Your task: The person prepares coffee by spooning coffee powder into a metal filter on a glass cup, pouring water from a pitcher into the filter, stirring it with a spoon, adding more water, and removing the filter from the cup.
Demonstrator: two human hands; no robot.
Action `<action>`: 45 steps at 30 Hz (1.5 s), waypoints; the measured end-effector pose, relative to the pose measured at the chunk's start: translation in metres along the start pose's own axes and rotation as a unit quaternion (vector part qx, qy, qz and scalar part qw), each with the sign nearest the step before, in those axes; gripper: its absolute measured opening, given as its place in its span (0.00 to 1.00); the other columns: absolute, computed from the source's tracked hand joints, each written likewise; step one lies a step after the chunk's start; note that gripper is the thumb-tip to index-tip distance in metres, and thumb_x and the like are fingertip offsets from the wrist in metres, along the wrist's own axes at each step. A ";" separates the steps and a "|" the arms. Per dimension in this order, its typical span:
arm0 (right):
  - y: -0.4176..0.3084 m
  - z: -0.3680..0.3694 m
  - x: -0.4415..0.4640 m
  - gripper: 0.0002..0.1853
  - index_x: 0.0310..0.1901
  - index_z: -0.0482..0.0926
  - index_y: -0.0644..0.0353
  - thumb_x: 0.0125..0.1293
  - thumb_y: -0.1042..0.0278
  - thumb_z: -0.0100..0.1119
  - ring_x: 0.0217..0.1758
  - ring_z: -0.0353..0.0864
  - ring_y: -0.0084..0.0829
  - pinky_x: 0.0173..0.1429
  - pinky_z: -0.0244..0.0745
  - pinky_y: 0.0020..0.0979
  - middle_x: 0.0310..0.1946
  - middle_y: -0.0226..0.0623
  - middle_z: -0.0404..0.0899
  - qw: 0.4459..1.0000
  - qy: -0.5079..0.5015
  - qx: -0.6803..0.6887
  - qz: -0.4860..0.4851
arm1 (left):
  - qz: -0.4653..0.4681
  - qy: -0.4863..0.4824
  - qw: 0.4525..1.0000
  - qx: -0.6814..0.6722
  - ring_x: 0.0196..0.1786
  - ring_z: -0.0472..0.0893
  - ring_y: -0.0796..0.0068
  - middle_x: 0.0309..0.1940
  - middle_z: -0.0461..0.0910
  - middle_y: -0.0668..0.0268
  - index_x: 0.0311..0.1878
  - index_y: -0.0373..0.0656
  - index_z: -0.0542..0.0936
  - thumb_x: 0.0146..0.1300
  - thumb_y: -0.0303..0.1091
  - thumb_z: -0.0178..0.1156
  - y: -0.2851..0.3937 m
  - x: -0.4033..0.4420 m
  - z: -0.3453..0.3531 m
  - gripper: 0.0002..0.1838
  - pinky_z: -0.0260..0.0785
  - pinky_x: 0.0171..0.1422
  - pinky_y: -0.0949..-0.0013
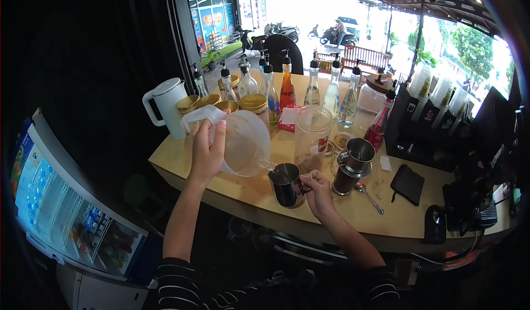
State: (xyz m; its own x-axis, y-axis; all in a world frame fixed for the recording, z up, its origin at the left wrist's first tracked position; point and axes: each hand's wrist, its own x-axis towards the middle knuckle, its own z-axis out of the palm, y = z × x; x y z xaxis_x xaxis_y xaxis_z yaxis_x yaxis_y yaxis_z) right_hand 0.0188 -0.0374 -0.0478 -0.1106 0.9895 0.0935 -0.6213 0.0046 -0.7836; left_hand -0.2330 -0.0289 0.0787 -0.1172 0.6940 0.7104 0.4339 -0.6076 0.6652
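Note:
My left hand is wrapped round the handle of a translucent plastic jug, tilted with its spout down to the right. Clear liquid runs from the spout into a dark metal pitcher. By its handle, my right hand grips that pitcher at the counter's front edge. Right of it stands a glass with dark contents, topped by a metal drip filter. A spoon lies beside the glass. Behind the pitcher is a large clear plastic jar with a little brown powder low inside.
Several pump bottles line the back of the wooden counter. Gold-lidded jars and a white pitcher stand left. At right are a black wallet, a cup holder and a computer mouse. A glass-door fridge is lower left.

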 end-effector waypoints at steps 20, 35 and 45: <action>0.010 -0.016 -0.003 0.10 0.28 0.70 0.55 0.62 0.75 0.62 0.27 0.67 0.18 0.37 0.63 0.23 0.23 0.26 0.73 1.000 -0.012 0.006 -0.016 | 0.007 0.009 0.998 0.061 0.56 0.77 0.65 0.50 0.83 0.64 0.53 0.43 0.79 0.72 0.39 0.47 0.004 0.000 -0.002 0.16 0.34 0.78 0.49; -0.020 0.000 -0.033 0.10 0.27 0.69 0.55 0.63 0.77 0.59 0.26 0.67 0.19 0.35 0.62 0.26 0.21 0.26 0.69 0.999 0.009 0.020 -0.042 | -0.104 0.057 0.982 -0.146 0.47 0.78 0.76 0.45 0.81 0.61 0.51 0.32 0.79 0.75 0.40 0.44 -0.008 -0.001 0.006 0.20 0.69 0.54 0.72; -0.073 -0.025 -0.066 0.09 0.30 0.71 0.55 0.62 0.80 0.60 0.31 0.77 0.20 0.39 0.71 0.23 0.31 0.34 0.81 0.997 0.004 0.007 -0.072 | -0.196 0.123 0.925 -0.302 0.57 0.76 0.67 0.53 0.79 0.54 0.54 0.27 0.76 0.74 0.42 0.46 -0.048 0.012 0.046 0.24 0.65 0.65 0.66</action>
State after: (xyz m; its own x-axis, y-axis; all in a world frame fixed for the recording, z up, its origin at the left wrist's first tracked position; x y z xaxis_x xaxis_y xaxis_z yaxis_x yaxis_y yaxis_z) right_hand 0.0911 -0.0999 -0.0119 -0.0129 0.9798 0.1997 -0.6413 0.1451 -0.7534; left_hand -0.2138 0.0265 0.0447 -0.3926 0.8425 0.3688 -0.2538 -0.4847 0.8371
